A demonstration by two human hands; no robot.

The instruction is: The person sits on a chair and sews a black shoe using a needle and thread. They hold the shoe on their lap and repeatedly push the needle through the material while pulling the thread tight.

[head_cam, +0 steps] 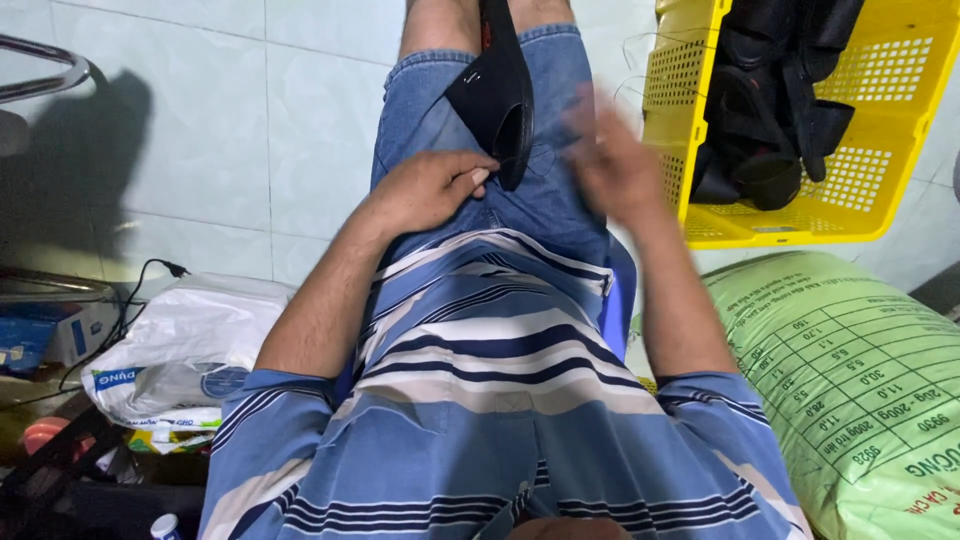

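Observation:
A black shoe piece (498, 92) with a curved opening lies along my lap on blue denim shorts (545, 195). My left hand (432, 190) rests on my thigh and pinches the near edge of this piece between thumb and fingers. My right hand (612, 165) hovers just right of the piece, blurred by motion, its fingers loosely spread. Whether it holds anything is hidden by the blur. A thin thread (630, 85) shows faintly above it.
A yellow plastic basket (890, 205) with several black shoe pieces (770, 110) stands at the upper right. A green printed sack (860, 390) lies at my right. A white plastic bag (190, 350), a black cable (130, 300) and clutter sit at left on the tiled floor.

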